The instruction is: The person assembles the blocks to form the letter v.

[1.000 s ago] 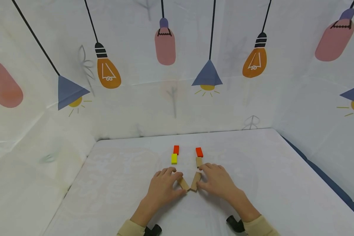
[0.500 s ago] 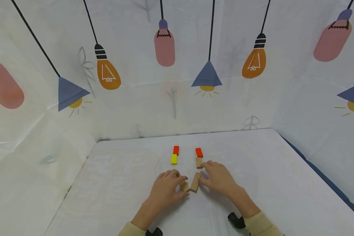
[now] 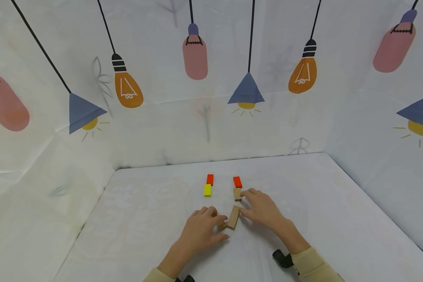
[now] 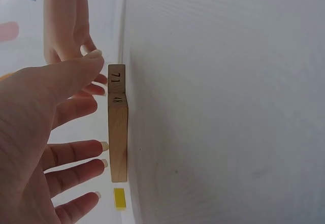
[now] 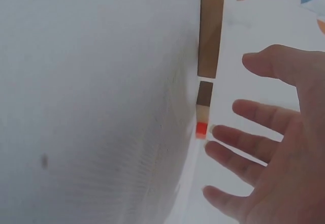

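L hand (image 3: 201,229) was out front, R hand (image 3: 262,209) a bit farther fwd, backs of both showing from above! L forearm (image 3: 174,258) & R forearm (image 3: 292,237) slanted in twd the ctr. L thumb (image 4: 68,76) stuck out straight, L fingers (image 4: 76,154) spread & nearly straight too. R fingers (image 5: 246,141) fanned wide, relaxed, w/ R thumb (image 5: 277,64) held apart from 'em.

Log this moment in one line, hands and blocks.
left hand: beside near-left tan wooden block | right hand: beside near-right tan wooden block | hand contact: unclear | yellow rectangular block: beyond left hand
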The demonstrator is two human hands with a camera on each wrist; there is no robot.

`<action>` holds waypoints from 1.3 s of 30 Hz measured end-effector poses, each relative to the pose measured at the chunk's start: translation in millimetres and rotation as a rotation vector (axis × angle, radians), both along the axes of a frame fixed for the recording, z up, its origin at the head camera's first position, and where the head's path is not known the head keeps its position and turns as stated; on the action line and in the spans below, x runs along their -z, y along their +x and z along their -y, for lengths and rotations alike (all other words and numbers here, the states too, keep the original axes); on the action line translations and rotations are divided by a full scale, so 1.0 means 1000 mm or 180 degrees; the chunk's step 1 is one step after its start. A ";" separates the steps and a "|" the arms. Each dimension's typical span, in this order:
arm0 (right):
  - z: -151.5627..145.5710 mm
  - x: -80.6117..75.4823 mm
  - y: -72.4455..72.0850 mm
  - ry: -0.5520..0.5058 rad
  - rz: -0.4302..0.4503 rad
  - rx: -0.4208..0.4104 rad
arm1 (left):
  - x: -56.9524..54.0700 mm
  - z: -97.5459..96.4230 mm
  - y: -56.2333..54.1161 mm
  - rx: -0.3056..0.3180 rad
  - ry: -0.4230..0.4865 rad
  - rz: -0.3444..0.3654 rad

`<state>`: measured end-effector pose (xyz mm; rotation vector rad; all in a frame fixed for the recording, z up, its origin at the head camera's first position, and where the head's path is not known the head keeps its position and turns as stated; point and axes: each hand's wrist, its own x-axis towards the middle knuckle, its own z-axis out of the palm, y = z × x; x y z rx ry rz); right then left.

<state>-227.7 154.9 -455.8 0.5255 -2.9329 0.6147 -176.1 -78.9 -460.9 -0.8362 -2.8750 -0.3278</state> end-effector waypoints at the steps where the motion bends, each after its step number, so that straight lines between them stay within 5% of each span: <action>1: 0.000 0.000 0.000 -0.0024 -0.0002 -0.0013 | 0.000 0.000 0.000 0.0009 0.0002 -0.0012; 39: -0.002 0.005 -0.031 -0.0065 -0.0057 -0.0364 | 0.001 0.000 0.008 0.0301 -0.0078 -0.0544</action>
